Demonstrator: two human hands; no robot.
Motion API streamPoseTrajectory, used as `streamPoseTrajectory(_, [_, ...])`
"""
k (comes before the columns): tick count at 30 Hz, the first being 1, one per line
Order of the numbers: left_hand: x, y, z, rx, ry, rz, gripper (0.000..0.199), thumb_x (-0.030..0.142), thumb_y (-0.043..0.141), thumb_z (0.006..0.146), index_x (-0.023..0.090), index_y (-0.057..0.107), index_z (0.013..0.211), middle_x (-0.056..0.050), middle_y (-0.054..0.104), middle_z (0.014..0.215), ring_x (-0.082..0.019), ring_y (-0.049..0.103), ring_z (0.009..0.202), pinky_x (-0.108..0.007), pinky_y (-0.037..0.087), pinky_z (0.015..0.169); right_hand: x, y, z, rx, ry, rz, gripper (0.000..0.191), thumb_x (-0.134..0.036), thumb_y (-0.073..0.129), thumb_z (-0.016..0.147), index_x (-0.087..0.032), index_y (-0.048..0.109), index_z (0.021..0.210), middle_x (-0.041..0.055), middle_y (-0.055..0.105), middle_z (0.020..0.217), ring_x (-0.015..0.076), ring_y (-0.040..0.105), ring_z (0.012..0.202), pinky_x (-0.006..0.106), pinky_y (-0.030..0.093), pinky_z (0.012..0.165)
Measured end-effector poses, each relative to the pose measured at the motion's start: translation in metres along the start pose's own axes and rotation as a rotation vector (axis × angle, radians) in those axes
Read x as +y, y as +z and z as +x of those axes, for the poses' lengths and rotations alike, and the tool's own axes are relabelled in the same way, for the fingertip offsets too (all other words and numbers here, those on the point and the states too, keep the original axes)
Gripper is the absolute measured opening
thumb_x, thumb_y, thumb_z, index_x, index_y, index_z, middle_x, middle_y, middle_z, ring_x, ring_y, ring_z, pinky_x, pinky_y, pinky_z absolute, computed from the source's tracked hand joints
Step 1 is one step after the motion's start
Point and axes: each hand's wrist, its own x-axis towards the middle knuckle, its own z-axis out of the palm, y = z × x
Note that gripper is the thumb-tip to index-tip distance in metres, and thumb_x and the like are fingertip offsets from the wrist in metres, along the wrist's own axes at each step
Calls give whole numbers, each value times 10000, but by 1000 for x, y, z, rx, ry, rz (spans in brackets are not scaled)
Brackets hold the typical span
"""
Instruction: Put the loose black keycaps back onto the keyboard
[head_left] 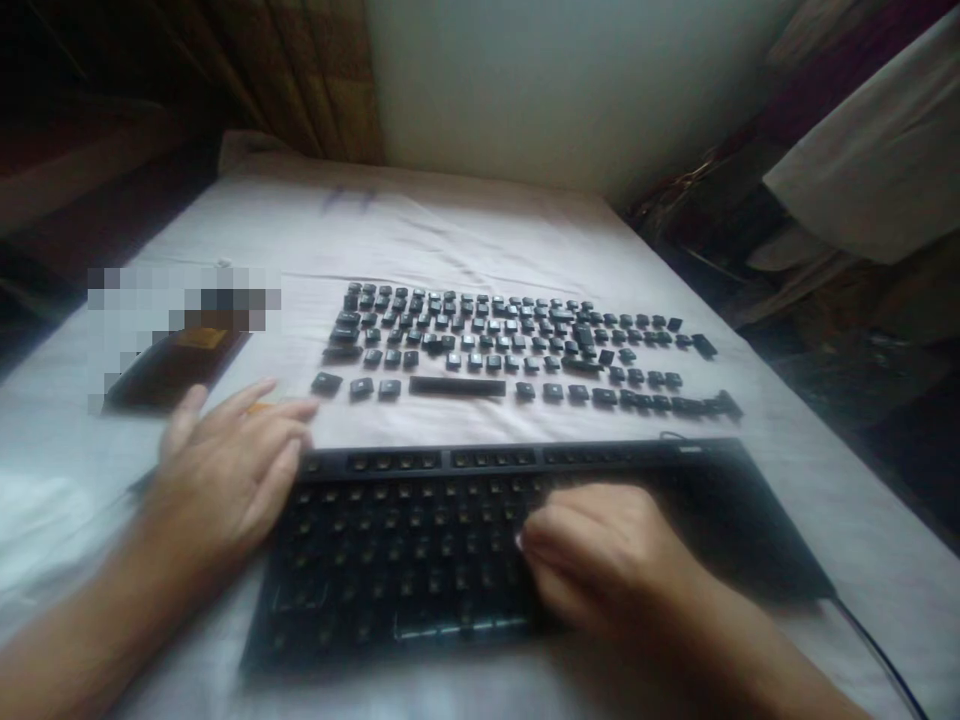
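Note:
A black keyboard (420,550) with its keycaps off lies on the white cloth in front of me, its bare key posts showing in rows. My left hand (236,465) is at the keyboard's upper left corner, fingers stretched out and apart, holding nothing. Over the middle-right of the keyboard, my right hand (600,555) is closed with the fingers curled in. A small pale spot shows at its fingertips, but I cannot make out what it is. Beyond the keyboard, loose black keycaps (472,360) lie in rows like a key layout, with the long spacebar (457,387) nearest.
A dark object with a yellow label (199,338), partly pixelated, lies left of the keycaps. The keyboard cable (874,645) runs off at the lower right. Past the bed's far edge are a wall (525,90) and a curtain (322,80). Cloth (885,150) hangs at the right.

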Motion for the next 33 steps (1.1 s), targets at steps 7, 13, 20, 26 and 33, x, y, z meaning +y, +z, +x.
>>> streamPoseTrajectory(7, [1,-1,0,-7,46,39,353,314,282,986,223,615,911,-114,739,1160,-399,569,1253,-725,268,1097,0,2,-1,-6,42,5,181,-69,534,860,-178,601,731,-19,556,591,120,503,514,258,352,523])
streamPoseTrajectory(13, [2,-1,1,-8,54,42,339,310,282,987,224,599,902,-113,740,1152,-387,574,1246,-713,277,1099,0,-1,0,4,30,-11,178,-80,538,862,-180,606,731,-19,567,584,119,514,500,258,357,514])
streamPoseTrajectory(20, [1,0,0,-19,41,14,357,318,283,987,221,622,933,-100,736,1159,-353,565,1272,-668,250,1145,-5,-9,5,107,46,55,148,-62,551,856,-169,621,782,-25,575,582,93,519,491,217,376,511])
streamPoseTrajectory(26, [1,0,0,-3,38,17,368,315,284,993,215,633,936,-99,741,1148,-353,569,1271,-661,256,1144,-8,3,4,95,10,34,167,-62,543,854,-187,599,757,-34,560,568,98,502,479,228,361,509])
streamPoseTrajectory(33, [1,3,-1,-3,22,-12,367,311,284,995,220,636,939,-89,741,1144,-327,571,1277,-620,255,1166,-8,8,3,78,-17,1,184,-66,559,851,-184,608,718,-24,559,567,115,497,490,259,350,513])
